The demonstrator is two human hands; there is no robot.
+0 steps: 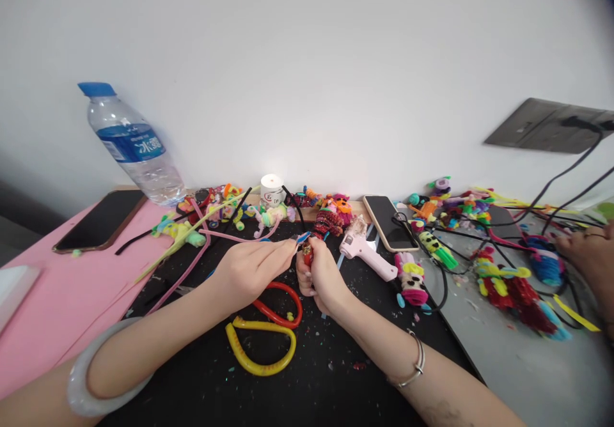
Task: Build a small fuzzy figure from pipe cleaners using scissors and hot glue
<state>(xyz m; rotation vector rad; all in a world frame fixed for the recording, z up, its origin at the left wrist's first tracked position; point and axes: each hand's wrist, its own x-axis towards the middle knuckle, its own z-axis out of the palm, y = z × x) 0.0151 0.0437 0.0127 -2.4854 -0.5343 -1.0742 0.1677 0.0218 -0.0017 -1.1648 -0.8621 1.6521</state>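
Note:
Above the black mat, my left hand pinches a small blue piece. Close beside it, my right hand is wrapped round a small red item, mostly hidden by the fingers. My two hands nearly touch at the fingertips. Below them lie scissors with one red handle loop and one yellow handle loop. A pink glue gun rests just right of my right hand. Behind my hands is a dark red fuzzy figure.
A tilted water bottle leans on the wall at the left, near a dark phone. Another phone, a white roll and several pipe-cleaner figures line the back. Another person's hand is at the right, near cables.

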